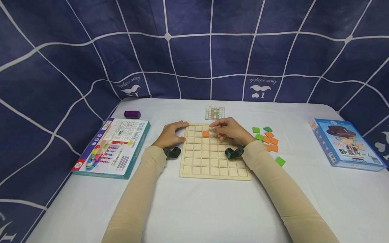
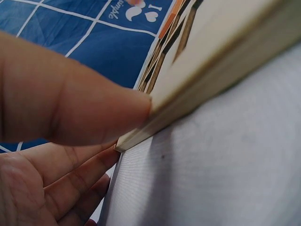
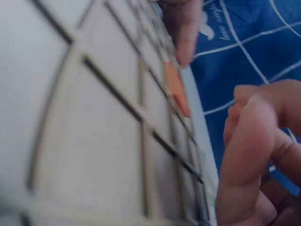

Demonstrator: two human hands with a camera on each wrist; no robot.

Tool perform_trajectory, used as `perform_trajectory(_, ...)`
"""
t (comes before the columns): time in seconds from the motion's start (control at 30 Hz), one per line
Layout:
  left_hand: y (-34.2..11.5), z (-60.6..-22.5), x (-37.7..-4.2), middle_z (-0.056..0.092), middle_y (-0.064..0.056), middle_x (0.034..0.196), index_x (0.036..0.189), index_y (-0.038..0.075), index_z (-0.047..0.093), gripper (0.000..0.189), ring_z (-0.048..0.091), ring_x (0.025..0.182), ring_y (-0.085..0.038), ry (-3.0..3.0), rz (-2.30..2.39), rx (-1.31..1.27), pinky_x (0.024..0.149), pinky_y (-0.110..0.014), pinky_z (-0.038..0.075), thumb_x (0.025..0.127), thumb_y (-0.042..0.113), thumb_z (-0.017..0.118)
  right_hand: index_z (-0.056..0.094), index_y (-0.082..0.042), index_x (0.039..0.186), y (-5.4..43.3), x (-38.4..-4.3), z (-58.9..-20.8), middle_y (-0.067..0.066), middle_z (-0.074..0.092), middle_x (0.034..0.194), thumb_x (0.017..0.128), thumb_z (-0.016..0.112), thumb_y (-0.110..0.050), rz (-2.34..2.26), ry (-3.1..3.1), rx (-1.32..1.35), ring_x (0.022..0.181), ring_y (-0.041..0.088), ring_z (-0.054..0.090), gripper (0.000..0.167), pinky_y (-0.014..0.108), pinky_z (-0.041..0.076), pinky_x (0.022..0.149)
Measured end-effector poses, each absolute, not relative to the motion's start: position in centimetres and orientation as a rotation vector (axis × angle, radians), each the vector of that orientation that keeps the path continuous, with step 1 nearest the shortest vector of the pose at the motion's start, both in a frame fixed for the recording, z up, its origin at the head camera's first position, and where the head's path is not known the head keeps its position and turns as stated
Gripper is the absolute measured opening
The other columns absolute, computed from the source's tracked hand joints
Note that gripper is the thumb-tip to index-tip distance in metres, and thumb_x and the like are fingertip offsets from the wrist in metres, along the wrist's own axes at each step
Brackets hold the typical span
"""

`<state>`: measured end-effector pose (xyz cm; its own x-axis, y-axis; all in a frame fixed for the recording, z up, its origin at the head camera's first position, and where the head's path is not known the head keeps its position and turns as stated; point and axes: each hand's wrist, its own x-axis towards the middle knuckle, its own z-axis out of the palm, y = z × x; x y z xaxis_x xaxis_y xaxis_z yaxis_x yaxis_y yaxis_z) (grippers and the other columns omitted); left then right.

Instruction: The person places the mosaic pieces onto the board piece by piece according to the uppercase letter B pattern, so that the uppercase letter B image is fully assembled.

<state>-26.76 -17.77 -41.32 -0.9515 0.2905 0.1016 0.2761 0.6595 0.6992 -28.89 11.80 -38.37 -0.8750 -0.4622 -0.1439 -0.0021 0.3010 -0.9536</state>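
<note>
A pale wooden grid board lies on the white table, with one orange tile set in a cell of its second row. My left hand rests at the board's upper left corner. In the left wrist view its thumb touches the board's side edge, and straight fingers reach the corner. Over the upper right part of the board is my right hand, its index finger extended loosely toward the top row. No tile shows between its thumb and bent fingers in the right wrist view.
Loose orange tiles and green tiles lie right of the board. Behind it is a small pattern card. A puzzle box and a purple cylinder stand left; a blue game box lies far right.
</note>
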Motion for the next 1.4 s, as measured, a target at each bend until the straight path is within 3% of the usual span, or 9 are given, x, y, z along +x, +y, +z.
perform_trajectory(0.23, -17.8, -41.6, -26.8, 0.055, -0.015, 0.161, 0.151, 0.001, 0.062, 0.067, 0.039, 0.158, -0.034, 2.847, 1.202, 0.481, 0.133, -0.052, 0.026, 0.085, 0.002, 0.078, 0.066, 0.004, 0.142, 14.7, -28.9, -37.7, 0.018, 0.069, 0.112, 0.107, 0.067, -0.015, -1.637, 2.208, -0.424, 0.072, 0.014, 0.059, 0.040, 0.024, 0.057, 0.065)
perform_trajectory(0.47, -17.8, -41.6, -26.9, 0.055, -0.016, 0.161, 0.151, 0.001, 0.062, 0.067, 0.039, 0.158, -0.035, 2.843, 1.215, 0.476, 0.133, -0.051, 0.026, 0.085, 0.001, 0.077, 0.060, 0.008, 0.146, 18.5, -28.7, -36.9, 0.010, 0.067, 0.101, 0.107, 0.067, -0.017, -1.747, 2.237, -0.375, 0.074, 0.013, 0.059, 0.046, 0.025, 0.055, 0.065)
perform_trajectory(0.67, -17.9, -41.7, -26.9, 0.055, -0.017, 0.161, 0.151, 0.000, 0.062, 0.067, 0.039, 0.158, -0.035, 2.836, 1.223, 0.497, 0.133, -0.052, 0.027, 0.085, 0.001, 0.077, 0.072, -0.013, 0.132, 21.5, -28.7, -36.6, -0.005, 0.069, 0.100, 0.109, 0.066, -0.021, -1.814, 2.289, -0.292, 0.078, 0.011, 0.061, 0.026, 0.022, 0.056, 0.067)
perform_trajectory(0.93, -18.0, -41.8, -26.9, 0.054, -0.016, 0.162, 0.151, 0.001, 0.061, 0.068, 0.038, 0.159, -0.035, 2.834, 1.212, 0.479, 0.133, -0.052, 0.026, 0.085, 0.002, 0.077, 0.071, -0.017, 0.133, 25.4, -29.2, -37.6, -0.001, 0.072, 0.103, 0.109, 0.066, -0.022, -1.837, 2.291, -0.153, 0.075, 0.010, 0.062, 0.026, 0.019, 0.058, 0.067)
perform_trajectory(1.1, -18.0, -41.6, -26.8, 0.053, -0.015, 0.163, 0.152, 0.001, 0.061, 0.068, 0.037, 0.159, -0.034, 2.837, 1.198, 0.470, 0.133, -0.053, 0.026, 0.086, 0.003, 0.077, 0.076, -0.027, 0.121, 27.6, -29.5, -38.6, 0.000, 0.065, 0.084, 0.110, 0.065, -0.018, -1.875, 2.187, -0.094, 0.062, 0.010, 0.054, 0.019, 0.022, 0.054, 0.061)
perform_trajectory(1.2, -18.0, -41.5, -26.8, 0.054, -0.016, 0.162, 0.152, 0.001, 0.061, 0.068, 0.038, 0.159, -0.035, 2.839, 1.200, 0.477, 0.133, -0.053, 0.026, 0.085, 0.002, 0.077, 0.075, -0.022, 0.127, 28.5, -29.6, -39.1, -0.003, 0.060, 0.075, 0.110, 0.065, -0.017, -1.834, 2.205, -0.061, 0.058, 0.008, 0.050, 0.020, 0.022, 0.052, 0.060)
perform_trajectory(1.4, -17.9, -41.5, -26.8, 0.054, -0.018, 0.161, 0.150, -0.001, 0.061, 0.067, 0.038, 0.158, -0.037, 2.833, 1.220, 0.494, 0.133, -0.054, 0.027, 0.086, 0.001, 0.077, 0.060, 0.006, 0.145, 29.1, -29.6, -39.8, -0.006, 0.061, 0.074, 0.107, 0.065, -0.010, -1.721, 2.312, -0.028, 0.060, 0.005, 0.050, 0.042, 0.016, 0.048, 0.056)
